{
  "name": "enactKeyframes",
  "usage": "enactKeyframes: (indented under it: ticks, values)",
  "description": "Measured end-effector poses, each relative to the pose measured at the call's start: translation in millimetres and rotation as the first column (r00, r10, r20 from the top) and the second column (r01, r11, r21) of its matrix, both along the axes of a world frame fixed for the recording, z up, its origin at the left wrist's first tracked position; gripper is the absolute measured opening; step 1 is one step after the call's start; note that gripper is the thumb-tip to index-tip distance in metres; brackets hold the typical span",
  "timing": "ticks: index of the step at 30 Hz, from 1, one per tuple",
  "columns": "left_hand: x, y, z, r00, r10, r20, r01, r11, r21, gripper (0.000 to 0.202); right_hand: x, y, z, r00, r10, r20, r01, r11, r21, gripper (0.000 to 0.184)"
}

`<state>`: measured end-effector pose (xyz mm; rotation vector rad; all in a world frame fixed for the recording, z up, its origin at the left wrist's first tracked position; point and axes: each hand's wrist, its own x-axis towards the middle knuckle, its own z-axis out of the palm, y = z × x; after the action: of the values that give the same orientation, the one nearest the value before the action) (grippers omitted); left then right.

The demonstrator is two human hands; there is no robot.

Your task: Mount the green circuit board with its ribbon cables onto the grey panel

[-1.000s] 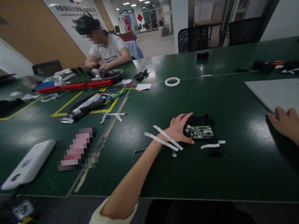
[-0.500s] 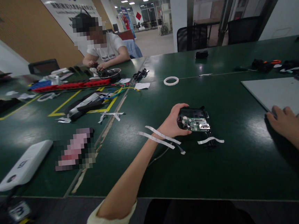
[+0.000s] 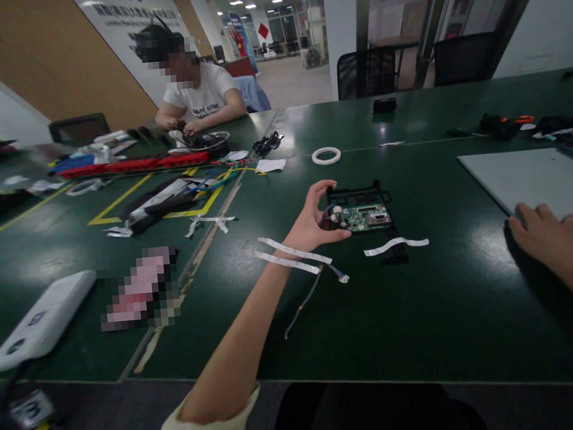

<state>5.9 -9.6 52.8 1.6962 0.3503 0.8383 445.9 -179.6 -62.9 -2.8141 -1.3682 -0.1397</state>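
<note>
My left hand grips the left edge of a black frame that carries a green circuit board. Its thumb lies along the near side and the fingers curl round the far side. A white strip crosses the lower part of the frame. Two more white strips lie across my left wrist. A thin cable with a pale connector hangs below the hand. My right hand rests with fingers spread at the left edge of a grey panel, holding nothing that shows.
A white power bank and a pink phone-like object lie at left. Farther off are a roll of white tape, a black pouch-like bundle and a red strip. Across the table sits a person handling something dark.
My left hand has shifted left and away from me with the frame, and the board's face shows more fully. More of the thin cable is visible. The right hand stays at the panel.
</note>
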Motion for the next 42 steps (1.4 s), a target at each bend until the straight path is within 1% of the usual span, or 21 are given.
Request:
enactKeyframes:
  ticks: [3, 7, 10, 13, 17, 22, 24, 26, 28, 30, 32, 36, 40, 42]
  values:
    - [-5, 4, 5.5, 1.000, 0.009, 0.016, -0.009, 1.000, 0.002, 0.089, -8, 1, 4.0, 0.999, 0.034, 0.029, -0.035, 0.999, 0.031, 0.056]
    - [-11, 7, 12.8, 0.999, 0.041, 0.025, -0.041, 0.999, 0.011, 0.091, -26, 8, 8.2, 0.979, 0.183, 0.085, -0.186, 0.982, 0.036, 0.053]
    - [-14, 7, 16.3, 0.998, 0.060, 0.033, -0.060, 0.998, 0.010, 0.092, -44, 16, 9.9, 0.937, 0.331, 0.112, -0.338, 0.940, 0.047, 0.054]
    - [-16, 6, 18.3, 0.997, 0.069, 0.025, -0.070, 0.997, 0.013, 0.094, -69, 23, 12.5, 0.877, 0.465, 0.122, -0.474, 0.878, 0.064, 0.053]
    - [-16, 3, 19.6, 0.998, 0.064, 0.026, -0.064, 0.998, -0.005, 0.092, -112, 25, 21.2, 0.779, 0.622, 0.079, -0.627, 0.769, 0.121, 0.050]
    - [-13, -2, 19.2, 0.999, 0.031, 0.031, -0.029, 0.998, -0.049, 0.089, -161, 21, 38.8, 0.635, 0.773, -0.021, -0.759, 0.628, 0.170, 0.048]
    - [-11, -4, 18.8, 0.999, 0.021, 0.029, -0.019, 0.998, -0.060, 0.087, -176, 18, 46.9, 0.562, 0.826, -0.050, -0.807, 0.560, 0.186, 0.047]
    - [-10, -4, 18.4, 0.999, 0.020, 0.030, -0.018, 0.998, -0.061, 0.087, -189, 16, 55.6, 0.478, 0.876, -0.068, -0.853, 0.481, 0.204, 0.046]
    - [-9, -4, 18.1, 0.999, 0.026, 0.038, -0.024, 0.998, -0.061, 0.087, -199, 14, 64.1, 0.397, 0.914, -0.086, -0.888, 0.406, 0.214, 0.045]
    - [-9, -4, 17.6, 0.998, 0.035, 0.045, -0.032, 0.998, -0.062, 0.087, -209, 12, 71.2, 0.334, 0.936, -0.109, -0.912, 0.350, 0.215, 0.046]
    - [-9, -3, 16.9, 0.999, 0.040, 0.036, -0.037, 0.997, -0.065, 0.086, -216, 11, 75.9, 0.279, 0.951, -0.136, -0.929, 0.303, 0.214, 0.048]
    - [-9, -4, 14.6, 0.999, 0.045, 0.001, -0.045, 0.996, -0.071, 0.086, -227, 9, 79.8, 0.171, 0.970, -0.174, -0.951, 0.208, 0.227, 0.048]
    - [-8, -4, 11.9, 0.998, 0.046, -0.037, -0.049, 0.995, -0.090, 0.086, -233, 8, 83.5, 0.094, 0.977, -0.189, -0.963, 0.137, 0.230, 0.049]
    - [-8, -5, 10.7, 0.997, 0.045, -0.059, -0.051, 0.995, -0.088, 0.086, -235, 6, 83.7, 0.046, 0.984, -0.172, -0.968, 0.087, 0.237, 0.048]
